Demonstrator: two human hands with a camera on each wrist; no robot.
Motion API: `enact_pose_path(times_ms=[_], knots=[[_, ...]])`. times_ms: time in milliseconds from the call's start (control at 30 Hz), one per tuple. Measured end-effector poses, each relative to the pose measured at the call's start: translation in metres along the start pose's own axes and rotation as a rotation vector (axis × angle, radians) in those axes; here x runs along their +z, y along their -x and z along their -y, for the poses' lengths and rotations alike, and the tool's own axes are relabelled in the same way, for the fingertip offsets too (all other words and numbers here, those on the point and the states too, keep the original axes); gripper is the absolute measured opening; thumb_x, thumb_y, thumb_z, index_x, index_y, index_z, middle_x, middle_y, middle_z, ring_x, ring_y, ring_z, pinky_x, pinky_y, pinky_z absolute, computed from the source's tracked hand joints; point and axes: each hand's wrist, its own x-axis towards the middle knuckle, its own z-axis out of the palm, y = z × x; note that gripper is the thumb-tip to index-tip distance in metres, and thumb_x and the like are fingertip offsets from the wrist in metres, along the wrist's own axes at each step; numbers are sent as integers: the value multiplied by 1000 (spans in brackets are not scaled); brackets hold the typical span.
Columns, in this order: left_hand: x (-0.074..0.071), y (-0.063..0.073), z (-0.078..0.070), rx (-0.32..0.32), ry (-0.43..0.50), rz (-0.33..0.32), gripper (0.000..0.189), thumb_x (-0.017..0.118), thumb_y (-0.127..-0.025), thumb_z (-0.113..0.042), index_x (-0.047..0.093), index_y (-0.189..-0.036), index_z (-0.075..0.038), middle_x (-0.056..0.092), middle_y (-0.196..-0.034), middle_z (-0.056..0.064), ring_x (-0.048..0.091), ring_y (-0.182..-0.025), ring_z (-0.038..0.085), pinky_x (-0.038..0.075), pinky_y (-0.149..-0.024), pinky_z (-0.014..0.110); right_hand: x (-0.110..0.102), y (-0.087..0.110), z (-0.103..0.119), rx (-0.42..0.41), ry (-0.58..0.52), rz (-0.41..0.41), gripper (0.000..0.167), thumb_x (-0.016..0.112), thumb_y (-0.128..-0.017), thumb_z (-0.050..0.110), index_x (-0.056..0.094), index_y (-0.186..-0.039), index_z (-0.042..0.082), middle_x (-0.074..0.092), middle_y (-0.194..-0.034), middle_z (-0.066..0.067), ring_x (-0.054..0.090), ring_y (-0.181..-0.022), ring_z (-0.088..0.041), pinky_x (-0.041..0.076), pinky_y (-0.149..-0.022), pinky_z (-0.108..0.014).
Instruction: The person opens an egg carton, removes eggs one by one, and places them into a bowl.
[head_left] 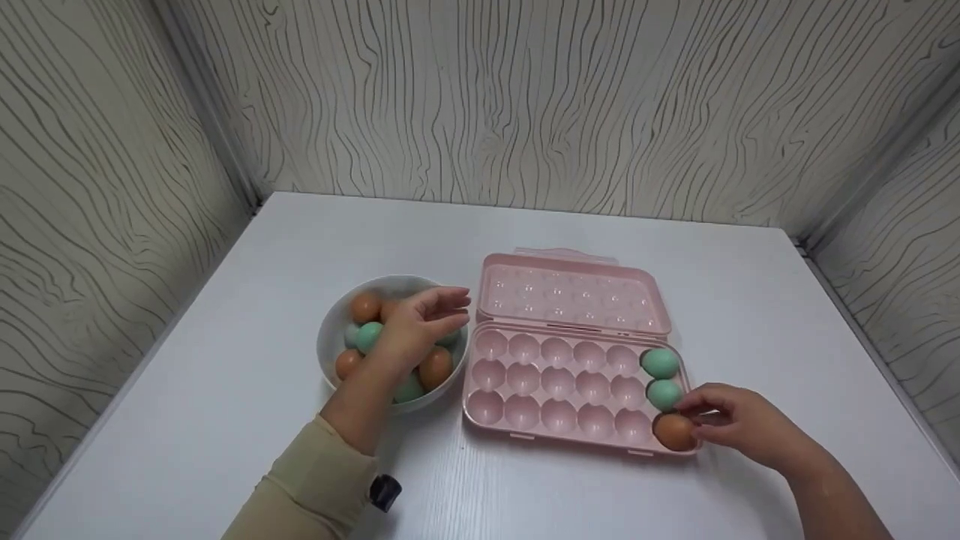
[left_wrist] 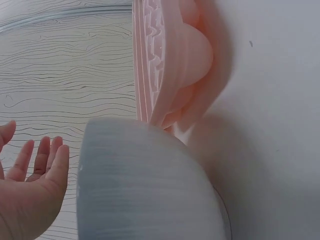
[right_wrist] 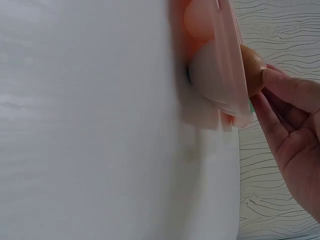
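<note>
A brown egg (head_left: 673,433) sits in the front right cup of the pink egg carton (head_left: 540,431). My right hand (head_left: 742,427) holds it lightly, thumb and fingertips at its side; the right wrist view shows the thumb on the brown egg (right_wrist: 253,70). Two green eggs, one (head_left: 661,364) behind the other (head_left: 664,395), fill the cups behind it. Over the white bowl (head_left: 330,330) hovers my left hand (head_left: 416,326), fingers loosely extended, with no egg visible in it. Brown and green eggs lie in the bowl, partly hidden by that hand and forearm. The left wrist view shows the left hand (left_wrist: 35,190) beside the bowl.
The carton's lid (head_left: 574,292) lies open toward the back. The bowl stands just left of the carton on the white table (head_left: 210,322). Wood-grain patterned panels (head_left: 480,105) enclose the table at the back and sides.
</note>
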Motion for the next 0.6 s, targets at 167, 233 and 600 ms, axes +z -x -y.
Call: enact_pose_path(times_ms=[167, 233, 600], knots=[[0, 2, 2, -8, 15, 10, 39, 70, -79, -34, 61, -116, -27, 60, -115, -7, 53, -112, 13, 42, -96, 33, 11, -2, 0, -39, 40, -80, 23, 70, -80, 19, 66, -100, 9, 63, -99, -7, 59, -89, -2, 50, -76, -18], [0, 2, 2, -16, 24, 13, 38, 69, -79, -35, 61, -115, -28, 60, -115, -8, 53, -113, 13, 42, -96, 33, 14, -2, -1, -44, 58, -97, 24, 70, -79, 20, 66, -100, 9, 63, -99, -6, 58, -89, -1, 50, -76, -17], [3, 1, 4, -23, 63, 30, 36, 67, -82, -33, 61, -116, -25, 60, -116, -5, 51, -115, 15, 40, -98, 35, 17, -2, 2, 21, 230, -31, 40, 76, -72, 28, 64, -109, 18, 61, -108, 1, 55, -95, -5, 49, -82, -22]])
